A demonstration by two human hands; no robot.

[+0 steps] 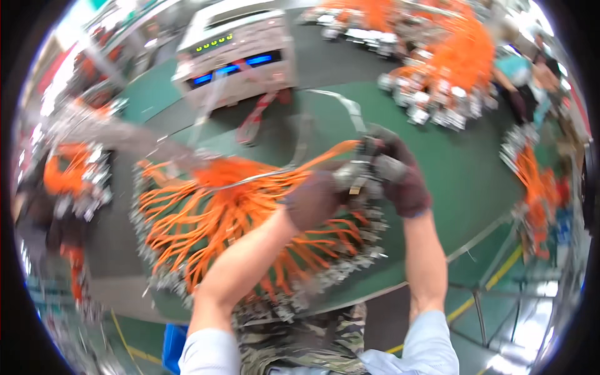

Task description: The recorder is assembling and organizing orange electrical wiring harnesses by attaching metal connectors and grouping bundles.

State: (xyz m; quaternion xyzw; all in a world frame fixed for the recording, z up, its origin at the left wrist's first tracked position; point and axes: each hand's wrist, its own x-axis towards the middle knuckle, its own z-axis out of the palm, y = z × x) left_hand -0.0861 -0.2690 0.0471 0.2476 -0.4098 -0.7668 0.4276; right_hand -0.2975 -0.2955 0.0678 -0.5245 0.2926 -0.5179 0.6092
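Both my hands wear dark gloves with grey fingertips and meet over the right side of a fanned bundle of orange cables (pixel 219 234). My left hand (pixel 315 197) is closed on a small metal connector (pixel 357 178) at the end of one orange cable. Close against it, my right hand (pixel 400 172) is closed around a dark plug (pixel 369 149), into which a pale cable (pixel 350 106) runs from above. Fingers and blur hide whether connector and plug are joined. Silver connectors edge the bundle on its near and left sides.
A white box-shaped instrument (pixel 234 59) with lit displays stands at the back of the green table (pixel 472 169). Red-and-white leads (pixel 256 122) lie before it. More orange cable bundles (pixel 453 59) are piled at the far right. Another person (pixel 525 81) is at the right edge.
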